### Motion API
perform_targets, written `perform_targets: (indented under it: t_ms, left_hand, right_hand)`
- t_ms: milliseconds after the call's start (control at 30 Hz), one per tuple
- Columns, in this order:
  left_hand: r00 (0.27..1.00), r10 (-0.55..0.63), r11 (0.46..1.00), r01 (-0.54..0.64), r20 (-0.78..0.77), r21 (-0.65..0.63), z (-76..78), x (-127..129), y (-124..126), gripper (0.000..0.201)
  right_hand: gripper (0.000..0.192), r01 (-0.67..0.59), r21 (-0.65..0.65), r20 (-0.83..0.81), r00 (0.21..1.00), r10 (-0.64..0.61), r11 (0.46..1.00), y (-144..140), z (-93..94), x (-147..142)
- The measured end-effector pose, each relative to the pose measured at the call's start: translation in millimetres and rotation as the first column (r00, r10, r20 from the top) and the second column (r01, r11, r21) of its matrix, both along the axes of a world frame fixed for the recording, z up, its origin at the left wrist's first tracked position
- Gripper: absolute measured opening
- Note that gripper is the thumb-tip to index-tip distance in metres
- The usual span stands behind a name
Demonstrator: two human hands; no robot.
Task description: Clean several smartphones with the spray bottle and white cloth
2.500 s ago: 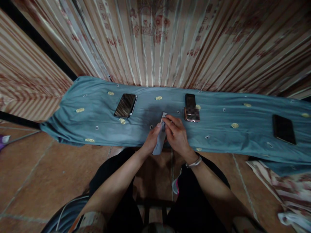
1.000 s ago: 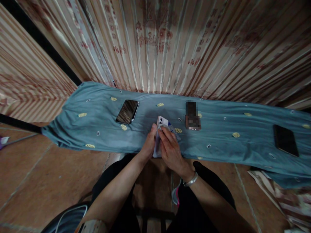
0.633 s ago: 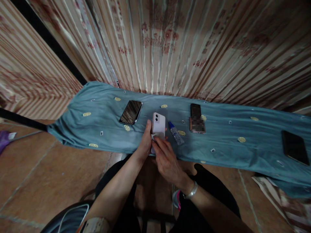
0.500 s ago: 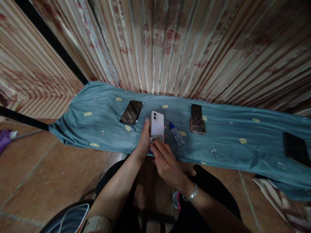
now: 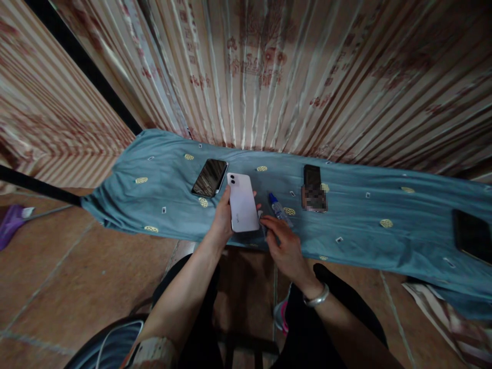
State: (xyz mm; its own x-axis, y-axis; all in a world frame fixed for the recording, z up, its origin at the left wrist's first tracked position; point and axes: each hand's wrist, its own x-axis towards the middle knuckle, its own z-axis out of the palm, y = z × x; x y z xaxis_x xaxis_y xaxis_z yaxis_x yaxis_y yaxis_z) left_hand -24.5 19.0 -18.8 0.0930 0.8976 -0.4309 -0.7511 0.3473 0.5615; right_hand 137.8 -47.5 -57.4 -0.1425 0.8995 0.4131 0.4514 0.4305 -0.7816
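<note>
My left hand point(image 5: 223, 215) grips a pale lilac smartphone point(image 5: 243, 202) by its edges, thumb along the left side and fingertips showing at the right. The phone's back, with two camera lenses at the top left, faces up. Just off its lower right corner, my right hand point(image 5: 284, 248) is closed in a pinch on a small greyish cloth point(image 5: 261, 213), mostly hidden by the fingers. A clear bottle with a blue cap point(image 5: 273, 199) lies on the teal cloth cover, right beyond the right hand. To the left of the held phone lies a dark-screened phone point(image 5: 210, 178).
The teal patterned cover point(image 5: 177, 189) spreads over a long narrow surface before a striped curtain point(image 5: 253, 102). A black phone point(image 5: 312, 177), partly pixelated, lies right of the bottle; another dark phone point(image 5: 472, 236) is at the far right. A black bar point(image 5: 84, 66) slants at left.
My right hand has moved right with the cloth, off the phone's lower back to beside it. The phone has shifted slightly left and tilted, and its whole back now shows.
</note>
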Motion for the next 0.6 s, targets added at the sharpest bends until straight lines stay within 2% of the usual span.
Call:
perform_targets:
  t_ms: [67,133,200,300,433,500,600]
  left_hand:
    - [0.999,-0.038,0.999,0.038,-0.012,0.005,-1.1,0.7,0.0,0.057]
    - [0.997,-0.070,0.998,0.069,-0.040,-0.009,-1.9,3.2,-0.2,0.059]
    - [0.994,-0.095,0.995,0.094,-0.057,-0.023,-2.1,6.9,-0.8,0.058]
    - [0.990,-0.139,0.990,0.138,-0.034,-0.038,-2.5,12.2,-2.8,0.056]
    - [0.979,-0.201,0.977,0.199,-0.022,-0.082,-7.5,16.2,-6.5,0.052]
    - [0.977,-0.206,0.976,0.201,-0.054,-0.083,-11.4,18.0,-7.7,0.049]
    - [0.979,-0.159,0.987,0.154,-0.130,-0.047,-16.8,21.7,-8.0,0.047]
  right_hand:
    - [0.026,0.036,-0.214,-0.194,0.978,-0.078,0.976,6.2,-5.8,1.6]
    - [0.025,-0.038,-0.407,-0.402,0.905,-0.142,0.913,10.2,-10.3,-0.6]
    - [0.029,-0.129,-0.506,-0.559,0.802,-0.210,0.853,12.9,-11.6,-3.7]
    - [0.034,-0.229,-0.554,-0.672,0.690,-0.269,0.800,17.2,-7.3,-4.8]
    - [0.037,-0.339,-0.572,-0.731,0.623,-0.277,0.747,21.6,2.0,-0.5]
    - [0.037,-0.349,-0.575,-0.740,0.607,-0.289,0.740,22.1,4.9,1.6]
    - [0.036,-0.301,-0.576,-0.733,0.602,-0.317,0.760,23.3,6.6,4.4]
